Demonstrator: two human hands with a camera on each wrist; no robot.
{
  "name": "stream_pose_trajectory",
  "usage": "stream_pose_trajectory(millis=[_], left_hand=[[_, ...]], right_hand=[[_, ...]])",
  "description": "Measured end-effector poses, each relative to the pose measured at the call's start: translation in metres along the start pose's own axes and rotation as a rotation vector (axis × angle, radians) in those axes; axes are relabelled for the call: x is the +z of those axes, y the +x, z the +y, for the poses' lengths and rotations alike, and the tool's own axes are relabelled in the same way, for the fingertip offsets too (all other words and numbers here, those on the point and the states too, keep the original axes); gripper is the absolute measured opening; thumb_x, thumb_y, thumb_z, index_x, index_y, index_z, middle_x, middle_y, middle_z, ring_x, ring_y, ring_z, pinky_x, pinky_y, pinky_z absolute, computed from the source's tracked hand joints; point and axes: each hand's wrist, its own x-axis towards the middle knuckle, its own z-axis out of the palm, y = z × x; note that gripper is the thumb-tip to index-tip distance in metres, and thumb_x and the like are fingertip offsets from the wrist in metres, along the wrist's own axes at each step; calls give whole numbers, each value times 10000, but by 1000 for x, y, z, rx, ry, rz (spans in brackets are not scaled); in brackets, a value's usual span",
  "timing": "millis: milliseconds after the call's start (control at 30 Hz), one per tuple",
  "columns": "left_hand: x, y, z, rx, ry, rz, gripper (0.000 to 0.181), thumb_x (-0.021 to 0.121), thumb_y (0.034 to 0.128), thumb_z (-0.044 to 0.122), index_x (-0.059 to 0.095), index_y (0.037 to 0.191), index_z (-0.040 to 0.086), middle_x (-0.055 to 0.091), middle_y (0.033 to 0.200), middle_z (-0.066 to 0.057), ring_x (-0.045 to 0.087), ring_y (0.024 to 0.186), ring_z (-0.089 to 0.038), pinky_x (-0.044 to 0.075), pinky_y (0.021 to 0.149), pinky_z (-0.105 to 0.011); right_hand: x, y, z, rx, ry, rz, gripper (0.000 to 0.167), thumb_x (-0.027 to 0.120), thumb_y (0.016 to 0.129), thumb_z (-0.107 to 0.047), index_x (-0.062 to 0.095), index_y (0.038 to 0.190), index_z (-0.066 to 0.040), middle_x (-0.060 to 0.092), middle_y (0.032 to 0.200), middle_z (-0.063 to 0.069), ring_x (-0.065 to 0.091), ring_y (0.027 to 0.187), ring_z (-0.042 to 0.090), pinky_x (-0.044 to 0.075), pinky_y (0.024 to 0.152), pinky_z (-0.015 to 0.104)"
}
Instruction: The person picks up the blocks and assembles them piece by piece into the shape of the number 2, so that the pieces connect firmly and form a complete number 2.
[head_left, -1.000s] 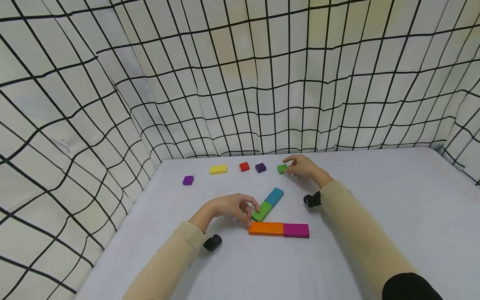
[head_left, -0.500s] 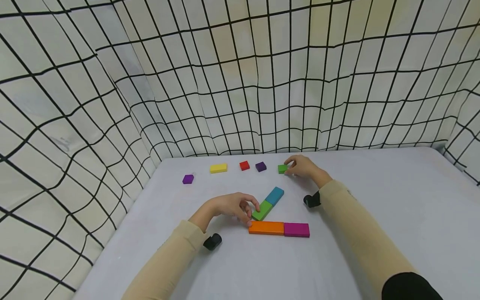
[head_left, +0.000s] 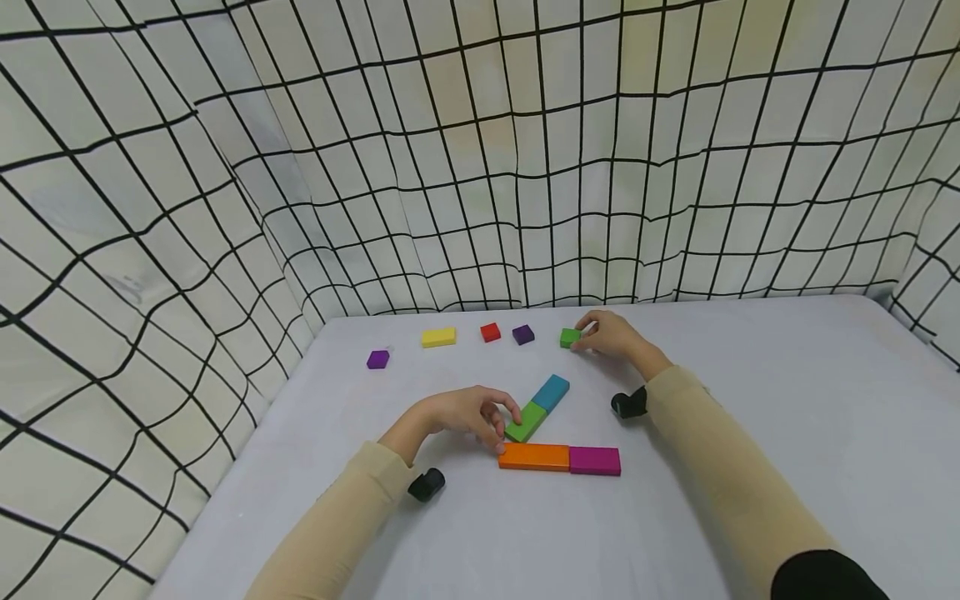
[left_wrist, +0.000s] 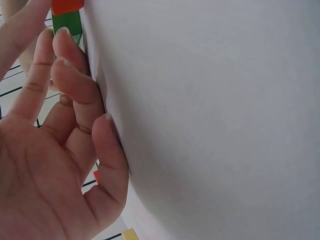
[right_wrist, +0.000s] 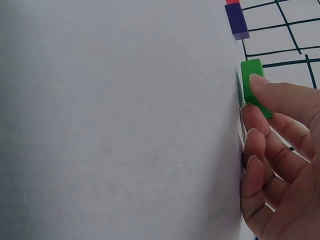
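At the back of the table, my right hand (head_left: 609,335) pinches a small green block (head_left: 570,337) between thumb and fingers. The right wrist view shows the thumb on this green block (right_wrist: 252,82). My left hand (head_left: 468,414) rests on the table, its fingers loosely bent. Its thumb touches the left end of an orange block (head_left: 534,457), which meets a magenta block (head_left: 595,461) end to end. A fingertip touches a second green block (head_left: 527,422), which joins a blue block (head_left: 551,393) in a slanted row behind the orange one.
Along the back lie a purple block (head_left: 378,359), a yellow block (head_left: 438,337), a red block (head_left: 491,332) and a dark purple block (head_left: 523,334). A black net (head_left: 480,179) over white sheeting stands behind and beside the white table (head_left: 787,433).
My right thumb and fingers have closed on the small green block, which has shifted slightly to the right. The left hand and the joined blocks stay in place.
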Motion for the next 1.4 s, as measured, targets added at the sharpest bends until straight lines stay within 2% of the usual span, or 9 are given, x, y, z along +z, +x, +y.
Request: stream_pose_trajectory(millis=[400, 733, 1000, 1133, 1400], left_hand=[[0, 2, -2, -5, -6, 1, 337, 774, 896, 55, 654, 1206, 106, 639, 862, -38, 547, 790, -166, 439, 693, -242], [0, 1, -2, -3, -7, 1, 337, 775, 894, 57, 656, 1204, 109, 640, 865, -35, 536, 784, -165, 430, 689, -243], [-1, 2, -2, -11, 7, 3, 339, 780, 894, 65, 657, 1206, 116, 645, 873, -39, 539, 789, -167, 435, 692, -243], [-2, 3, -2, -14, 19, 4, 342, 781, 895, 72, 655, 1209, 122, 648, 877, -37, 542, 793, -166, 435, 693, -244], [-1, 2, -1, -14, 12, 2, 344, 779, 893, 55, 655, 1209, 115, 645, 870, -36, 537, 791, -165, 430, 687, -242]], right_hand=[[-1, -4, 5, -22, 12, -4, 437, 762, 921, -174, 596, 1269, 31, 628, 1096, 165, 587, 794, 179, 472, 696, 273], [-4, -9, 5, -36, 13, -12, 428, 762, 923, -206, 613, 1268, -3, 629, 1151, 180, 576, 924, 258, 477, 763, 328], [-7, -18, 4, -48, 87, -44, 426, 761, 926, -181, 607, 1261, 32, 657, 1168, 209, 590, 859, 235, 482, 734, 302], [-7, -19, 6, -63, 84, -64, 408, 757, 929, -176, 607, 1245, 34, 660, 1146, 195, 596, 878, 237, 498, 737, 297], [-3, -23, 8, -93, 72, -97, 383, 757, 925, -166, 606, 1219, 26, 661, 1066, 157, 586, 810, 218, 490, 711, 300]])
